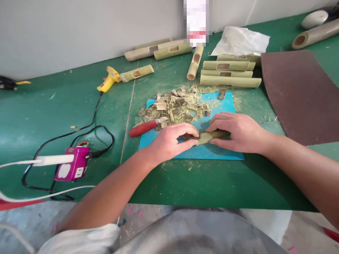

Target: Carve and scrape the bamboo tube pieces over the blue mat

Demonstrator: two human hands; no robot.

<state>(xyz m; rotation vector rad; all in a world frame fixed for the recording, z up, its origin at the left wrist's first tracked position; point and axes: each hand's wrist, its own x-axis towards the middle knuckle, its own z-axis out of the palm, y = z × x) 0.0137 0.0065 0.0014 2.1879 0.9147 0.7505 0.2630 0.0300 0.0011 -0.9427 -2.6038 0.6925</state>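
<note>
Over a blue mat (148, 144), a pale green bamboo piece (205, 137) lies between my two hands. My right hand (235, 132) is closed round its right part, the thumb on the near side and the fingers over the far side. At the left end, my left hand (176, 139) pinches a small dark brown piece (196, 136), which looks like folded sandpaper, against the bamboo. Part of the bamboo is hidden under the fingers. A red-handled knife (144, 127) rests left of my left hand, its blade by a heap of shavings and scraps (174, 106).
Several bamboo tubes (230, 81) with cut windows lie at the back. A brown sheet (302, 95) covers the table's right side. To the left are a yellow glue gun (107, 83) and a purple power adapter (72, 164) with trailing cords.
</note>
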